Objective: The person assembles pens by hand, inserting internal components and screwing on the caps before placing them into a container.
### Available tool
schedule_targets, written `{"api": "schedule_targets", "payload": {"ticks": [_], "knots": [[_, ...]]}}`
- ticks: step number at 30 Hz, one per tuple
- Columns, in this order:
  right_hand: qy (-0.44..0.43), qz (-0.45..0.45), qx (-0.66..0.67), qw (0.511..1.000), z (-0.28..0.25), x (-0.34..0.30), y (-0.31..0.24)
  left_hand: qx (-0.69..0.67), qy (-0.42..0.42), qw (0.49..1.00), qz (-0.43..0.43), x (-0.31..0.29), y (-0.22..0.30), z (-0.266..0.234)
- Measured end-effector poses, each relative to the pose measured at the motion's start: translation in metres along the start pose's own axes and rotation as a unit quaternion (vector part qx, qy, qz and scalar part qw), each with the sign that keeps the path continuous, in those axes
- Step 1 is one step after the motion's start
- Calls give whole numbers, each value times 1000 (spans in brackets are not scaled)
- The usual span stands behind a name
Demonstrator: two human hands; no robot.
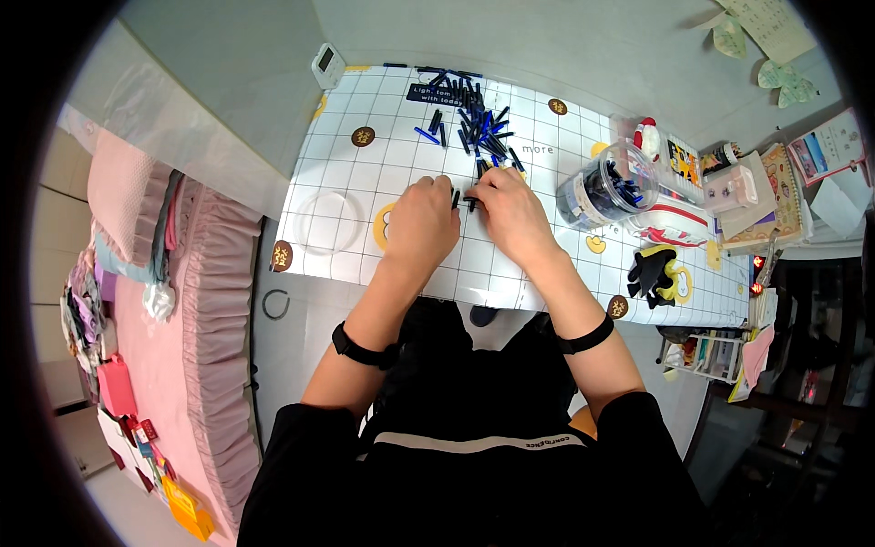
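Two hands (pixel 465 219) pinch slim dark plastic cartridges (pixel 469 196).

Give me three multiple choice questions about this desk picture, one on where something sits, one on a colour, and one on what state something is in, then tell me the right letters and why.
1. Where does the clear plastic jar of small dark tubes stand relative to the person's hands?
A. To the right of the right hand
B. To the left of the left hand
C. On the floor

2. What colour is the wristband on the left forearm?
A. White
B. Black
C. Red

3. How do the two hands stand?
A. Far apart at the table's ends
B. Close together over the white gridded tablecloth
C. Resting in the lap

Answers: 1 A, the jar stands right of the right hand. 2 B, the band is black. 3 B, the left hand and right hand nearly meet, just short of the scattered pile of dark blue and black tubes.
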State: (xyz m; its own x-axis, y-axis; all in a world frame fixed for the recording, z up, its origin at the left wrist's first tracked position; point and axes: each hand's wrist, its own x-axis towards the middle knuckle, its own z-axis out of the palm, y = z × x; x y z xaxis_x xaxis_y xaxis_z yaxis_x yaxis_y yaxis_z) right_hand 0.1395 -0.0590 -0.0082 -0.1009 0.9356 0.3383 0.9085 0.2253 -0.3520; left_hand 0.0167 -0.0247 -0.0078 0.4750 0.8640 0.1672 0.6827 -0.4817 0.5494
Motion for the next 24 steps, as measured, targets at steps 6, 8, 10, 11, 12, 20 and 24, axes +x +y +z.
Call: {"api": "schedule_targets", "payload": {"ticks": [6, 8, 10, 11, 12, 20, 24], "knots": [[-14, -20, -12, 1000, -2, 1, -1, 35, -31, 999, -7, 7, 2, -4], [-7, -21, -11, 1000, -2, 1, 1, 28, -51, 998, -23, 9, 0, -4], [-12, -32, -6, 999, -3, 3, 4, 17, -64, 997, -33, 11, -4, -6], [-14, -35, -4, 999, -2, 3, 5, -2, -74, 996, -55, 11, -6, -9], [-16, -46, 3, 999, -2, 4, 7, -11, -80, 995, -66, 11, -7, -10], [61, -39, 69, 995, -16, 3, 1, 3, -12, 1000, 1, 5, -14, -4], [131, 19, 159, 978, -35, -7, 0, -55, 4, 998, 21, -2, -16, -10]]}}
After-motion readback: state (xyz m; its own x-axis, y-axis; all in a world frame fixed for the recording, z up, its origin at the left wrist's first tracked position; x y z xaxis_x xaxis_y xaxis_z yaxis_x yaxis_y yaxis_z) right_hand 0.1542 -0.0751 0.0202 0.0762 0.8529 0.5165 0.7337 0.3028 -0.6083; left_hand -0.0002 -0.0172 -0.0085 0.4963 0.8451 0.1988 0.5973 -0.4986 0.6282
